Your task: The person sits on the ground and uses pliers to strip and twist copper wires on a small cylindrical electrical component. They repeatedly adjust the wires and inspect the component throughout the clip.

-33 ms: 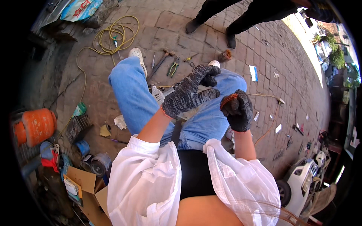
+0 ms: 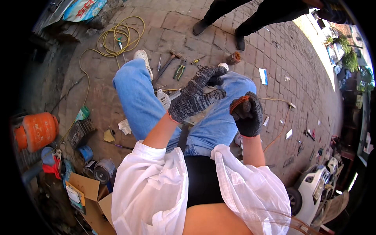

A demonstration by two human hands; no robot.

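Observation:
Both of my hands wear dark knitted gloves and hover over my lap. My left hand [image 2: 194,95] is turned sideways, its thumb stretched toward the right hand and its fingers apart from it. To its right, my right hand [image 2: 250,115] is closed around a bundle of thin orange-brown wire [image 2: 237,102], which loops out over the fingers. A faint thin strand seems to run between the two hands. Under the left wrist, between my knees, lies a white slotted plastic piece [image 2: 163,98] beside a grey metal part that the hand mostly hides.
Ahead lie a hammer [image 2: 168,66], pliers [image 2: 179,72], a screwdriver [image 2: 197,60] and a rusty can [image 2: 234,58]. A coiled yellow hose [image 2: 121,37] is far left. An orange gas cylinder [image 2: 39,131] and cardboard box [image 2: 92,196] stand left. Another person's legs [image 2: 250,19] are ahead.
My left hand's fingers and thumb have shifted very slightly left. The right hand has turned a little, still gripping the wire.

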